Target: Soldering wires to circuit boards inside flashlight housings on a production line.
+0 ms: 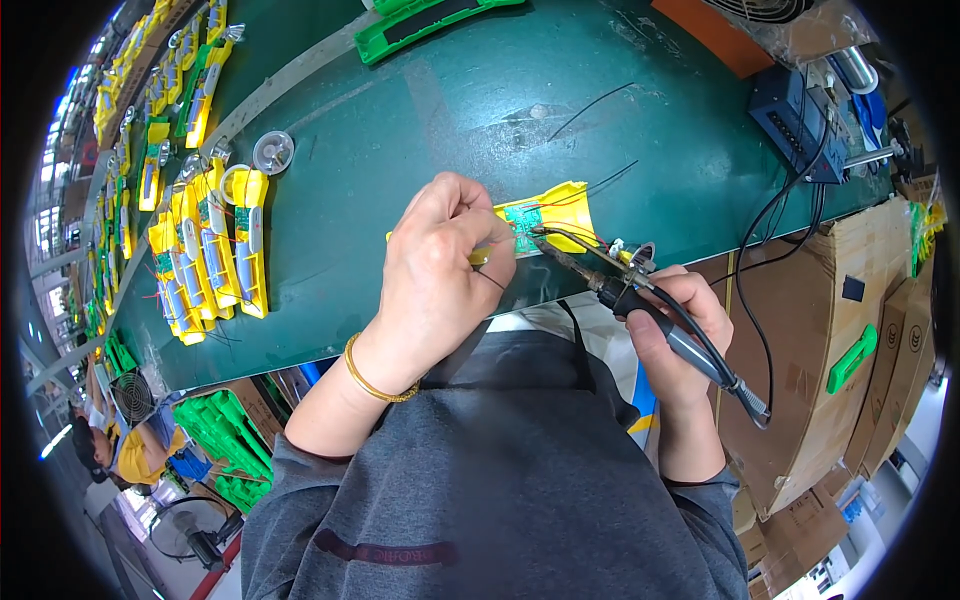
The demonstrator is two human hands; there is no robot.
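My left hand is closed over the left end of a yellow plastic housing lying near the table's front edge. What its fingertips pinch is partly hidden behind the knuckles. A small green circuit board with thin red and black wires sits in the housing. In my right hand is a soldering iron with a dark grey handle, its tip at the board's right side. A thin metal tube runs alongside the iron, its end also close to the board. A small lamp reflector rests just right of the housing.
Several yellow housings with batteries and boards lie on the green table to the left, beside a clear round lens. A green part is at the far edge. The blue soldering station and cardboard boxes stand right.
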